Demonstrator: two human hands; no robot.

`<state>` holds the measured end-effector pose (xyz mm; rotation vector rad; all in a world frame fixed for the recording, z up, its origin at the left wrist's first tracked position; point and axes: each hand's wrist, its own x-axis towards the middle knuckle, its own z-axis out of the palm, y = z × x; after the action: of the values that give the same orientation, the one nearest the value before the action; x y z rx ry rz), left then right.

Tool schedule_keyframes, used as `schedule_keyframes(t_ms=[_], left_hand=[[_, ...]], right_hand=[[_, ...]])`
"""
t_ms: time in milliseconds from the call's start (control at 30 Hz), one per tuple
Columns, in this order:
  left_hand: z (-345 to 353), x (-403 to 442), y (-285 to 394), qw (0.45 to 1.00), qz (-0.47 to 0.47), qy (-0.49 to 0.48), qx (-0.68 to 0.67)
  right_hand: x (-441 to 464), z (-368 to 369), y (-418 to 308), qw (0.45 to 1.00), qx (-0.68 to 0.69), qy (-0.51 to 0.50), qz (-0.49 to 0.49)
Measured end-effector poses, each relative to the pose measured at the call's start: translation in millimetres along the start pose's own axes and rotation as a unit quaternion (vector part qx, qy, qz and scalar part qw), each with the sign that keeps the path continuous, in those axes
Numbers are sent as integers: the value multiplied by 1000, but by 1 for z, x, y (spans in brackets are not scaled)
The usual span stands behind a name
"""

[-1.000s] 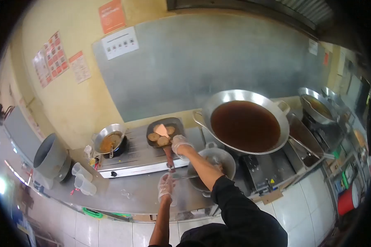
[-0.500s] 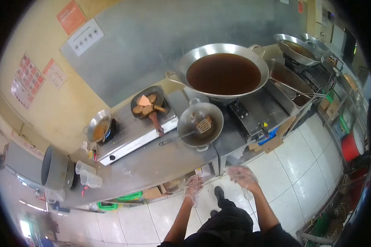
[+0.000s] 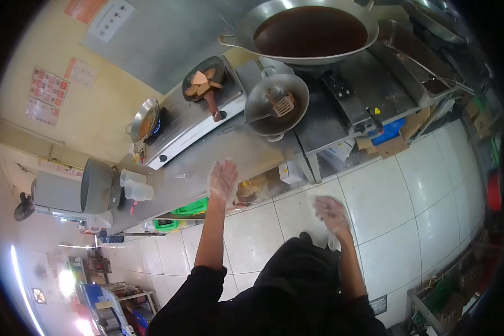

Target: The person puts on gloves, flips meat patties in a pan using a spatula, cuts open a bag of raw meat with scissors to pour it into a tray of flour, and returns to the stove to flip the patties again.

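Two grips open: left hand (image 3: 224, 179) near counter (image 3: 255, 150), right hand (image 3: 331, 214) above floor (image 3: 375, 213). Spatula (image 3: 284, 106) handle points lower left; poster (image 3: 49, 85) print illegible.

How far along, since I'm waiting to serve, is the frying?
The round brown patties look seared on top; whether cooked through, I cannot tell. Nothing is in hand: the clear-gloved left hand and right hand are empty, the orange-headed spatula resting in the dark square pan. Probably left: lifting out the patties, which lie there.
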<state>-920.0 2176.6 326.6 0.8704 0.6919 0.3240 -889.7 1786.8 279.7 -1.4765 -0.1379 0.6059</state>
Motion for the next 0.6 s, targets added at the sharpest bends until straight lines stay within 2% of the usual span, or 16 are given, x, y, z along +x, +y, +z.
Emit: schedule_keyframes(t_ms=[67,133,200,233,300,333,367,400,433,467,500,533,600], left_hand=[[4,18,22,999,-2,23,-26],[12,43,44,997,5,38,-62],[17,68,64,989,-11,75,-124],[17,81,74,987,6,67,-146],[13,112,80,995,-12,-13,-93],[11,127,83,995,-11,-51,-84],[8,148,93,990,6,-110,-87],[4,173,88,980,22,-178,-84],[-4,199,84,965,42,-245,-82],[-6,215,85,955,37,-280,-94],[16,175,112,955,-37,-246,-162],[27,158,125,953,-33,-250,-169],[41,148,135,977,-45,-148,-146]], right_hand=[[49,23,-27,983,-80,-43,-159],[98,55,-82,961,-118,-81,-237],[140,102,-170,872,-331,-67,-353],[160,133,-202,858,-344,-76,-373],[197,194,-254,888,-350,-66,-292],[222,220,-267,873,-365,-76,-313],[266,277,-288,819,-475,-33,-322],[298,303,-293,766,-564,26,-308],[323,323,-293,755,-572,24,-321],[347,333,-285,756,-598,19,-266],[366,339,-275,756,-621,16,-207],[381,342,-263,749,-627,17,-211],[403,343,-249,723,-627,57,-284]])
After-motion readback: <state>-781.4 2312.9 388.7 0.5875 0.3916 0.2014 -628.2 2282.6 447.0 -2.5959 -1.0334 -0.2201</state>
